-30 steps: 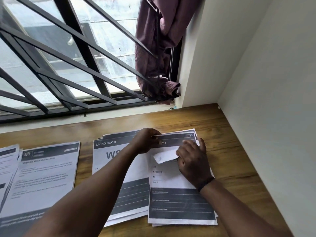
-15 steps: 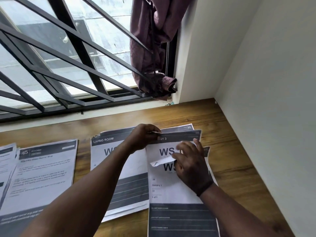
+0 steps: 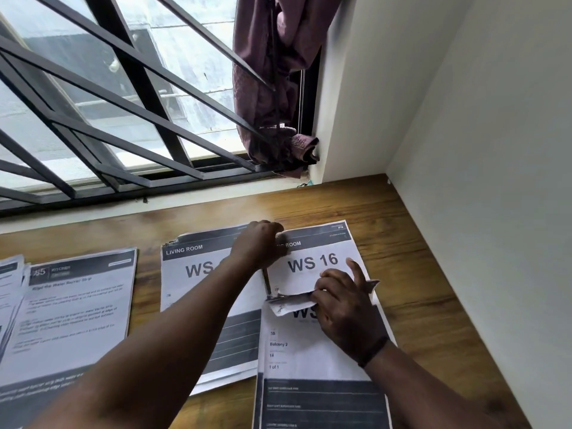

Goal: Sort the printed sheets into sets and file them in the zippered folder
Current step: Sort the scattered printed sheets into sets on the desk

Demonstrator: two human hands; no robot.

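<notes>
A brown wood-grain tabletop (image 3: 411, 274) fills the lower half of the frame, set into a corner of white walls (image 3: 495, 150), with a barred window (image 3: 123, 103) across the upper left and a bunched plum-coloured curtain (image 3: 272, 88) hanging at upper centre.

The left hand (image 3: 258, 244) reaches in from the lower left to the centre of the frame, its fingers curled and pinching the top edge of a white printed sheet with a dark header band reading "WS 16" (image 3: 312, 261), which lies flat on the right-hand pile. The right hand (image 3: 343, 305), entering from the lower right, grips the crumpled top edge of another white printed sheet marked "Balcony 2" (image 3: 297, 351); that sheet overlaps the lower half of the "WS 16" sheet and runs down to the bottom edge of the frame, its dark lower panel in view. The right forefinger points up and away from the paper while the other fingers hold the fold.

Just left of these, partly under the left forearm, sits a stack of white sheets headed "LIVING ROOM" (image 3: 192, 280). Further left, apart from it, lies a white sheet with a dark header reading "KITCHEN" (image 3: 77, 305), and more loosely stacked white papers (image 3: 10, 289) show at the left edge of the frame.
</notes>
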